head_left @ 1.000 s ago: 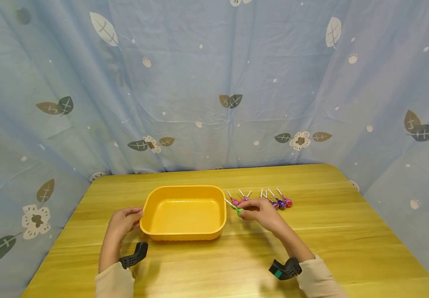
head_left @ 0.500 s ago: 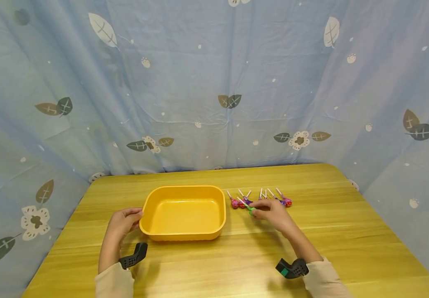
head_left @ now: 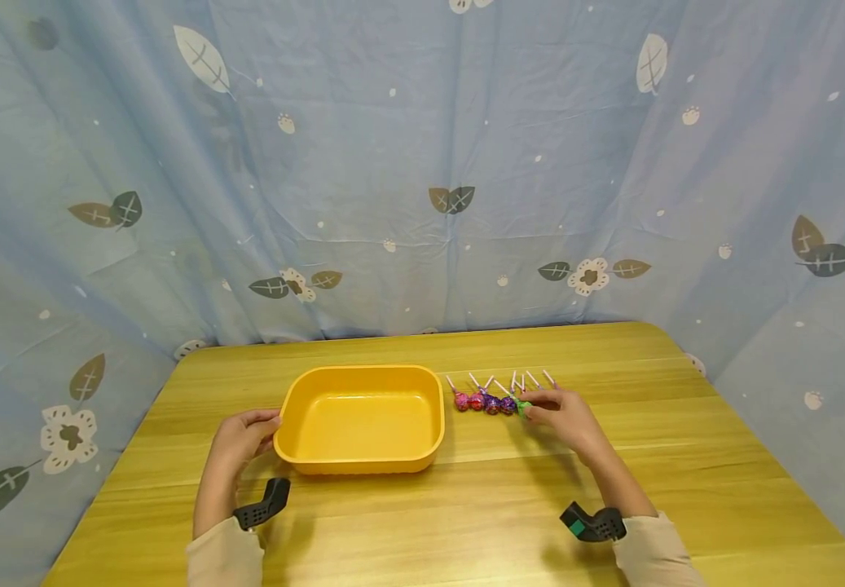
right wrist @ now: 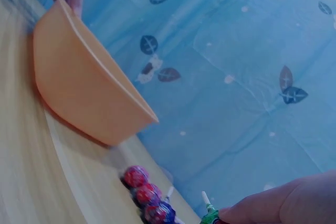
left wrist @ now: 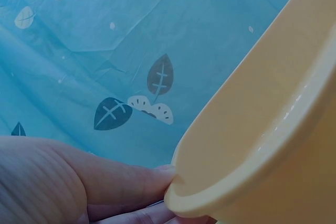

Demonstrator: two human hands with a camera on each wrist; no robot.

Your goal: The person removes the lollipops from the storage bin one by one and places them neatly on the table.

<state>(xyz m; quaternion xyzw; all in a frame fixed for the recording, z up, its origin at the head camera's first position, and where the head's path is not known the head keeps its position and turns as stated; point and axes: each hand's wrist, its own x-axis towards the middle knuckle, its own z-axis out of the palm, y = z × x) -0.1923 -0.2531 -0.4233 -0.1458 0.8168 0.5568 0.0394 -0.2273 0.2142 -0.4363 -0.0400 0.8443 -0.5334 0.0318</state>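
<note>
A yellow plastic basin (head_left: 359, 467) stands on the table; no object shows inside it. My left hand (head_left: 240, 436) holds its left rim, thumb against the edge and fingers below, as the left wrist view shows too. Right of the basin my right hand (head_left: 565, 416) pinches a green-wrapped lollipop (head_left: 523, 408), its white stick pointing up and left. Beside and behind that hand lie several lollipops (head_left: 477, 401) in a row, with pink, red and purple wrappers and sticks toward the back. The fingers hide the heads of those furthest right.
The wooden table (head_left: 393, 530) has its far edge against a blue curtain (head_left: 393, 163) printed with leaves and flowers. Each wrist carries a black camera mount, such as the right mount (head_left: 594, 523).
My right hand has moved rightward along the row with the green lollipop, away from the basin, uncovering the pink, red and purple lollipops on the left. The left hand and basin stay put.
</note>
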